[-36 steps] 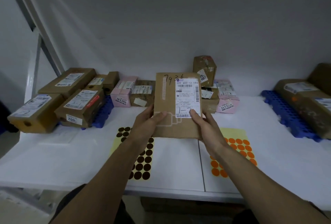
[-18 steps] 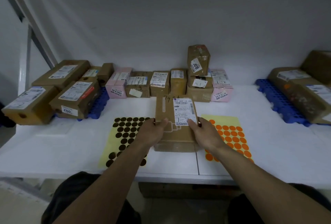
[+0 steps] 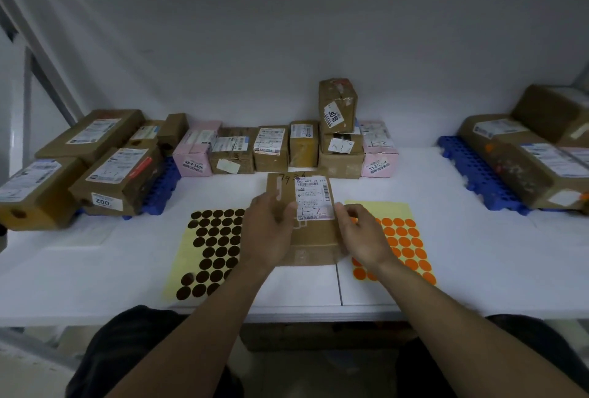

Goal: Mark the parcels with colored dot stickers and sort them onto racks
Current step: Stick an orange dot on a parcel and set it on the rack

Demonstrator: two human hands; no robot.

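Left hand: clamped on the left side of the parcel, fingers curled over the far left edge, thumb laid across the top face toward the label.
Right hand: brought in at the parcel's right edge, thumb tip touching beside the label, fingers loosely curled above the orange sheet; whether the edge is truly gripped cannot be told from this angle.
Parcel: flat and brown, laid face-up on the white table, right between the two sticker sheets.
Label: white, set on the far right part of the top face; "1-2" is handwritten at its near end.
Brown dot sheet: yellow backing, just left of the parcel, its inner edge covered by the left hand and wrist.
Orange dot sheet: yellow backing, just right of the parcel, partly hidden under the right hand.
Back row: brown and pink boxes are lined up along the wall, one small box stacked on top.
Blue pallets: one at far left, one at far right, each loaded with larger brown boxes.
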